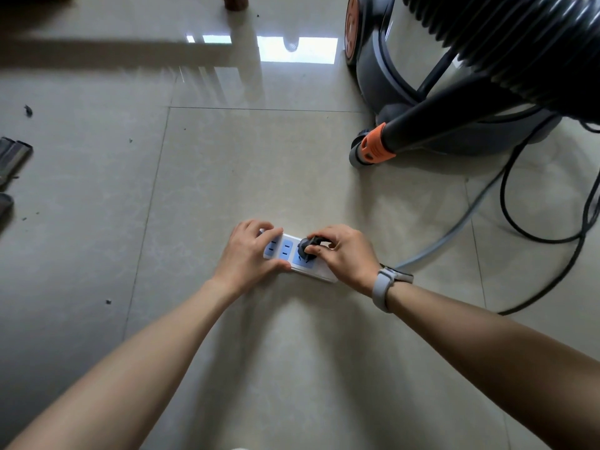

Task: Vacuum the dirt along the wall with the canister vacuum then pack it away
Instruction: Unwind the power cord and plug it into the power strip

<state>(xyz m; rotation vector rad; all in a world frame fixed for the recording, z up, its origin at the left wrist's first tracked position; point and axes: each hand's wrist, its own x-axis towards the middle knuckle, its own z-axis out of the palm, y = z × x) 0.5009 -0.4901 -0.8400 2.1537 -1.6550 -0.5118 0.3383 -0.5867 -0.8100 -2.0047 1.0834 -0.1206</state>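
Canister vacuum, grey with ribbed black hose, upper right on tiled floor. Power strip, white, floor centre; left hand grips its end. Black plug, pinched by right hand at a socket.

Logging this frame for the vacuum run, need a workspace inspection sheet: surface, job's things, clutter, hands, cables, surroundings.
Surface: glossy beige tile floor, window glare.
Job's things: canister vacuum at upper right with ribbed hose; white power strip on the floor; black plug at its socket.
Clutter: dark dirt specks at left.
Hands: left hand holds the strip down; right hand pinches the plug.
Cables: black cord looped on the floor; grey cable running from the strip.
Surroundings: wooden furniture leg at the top edge.
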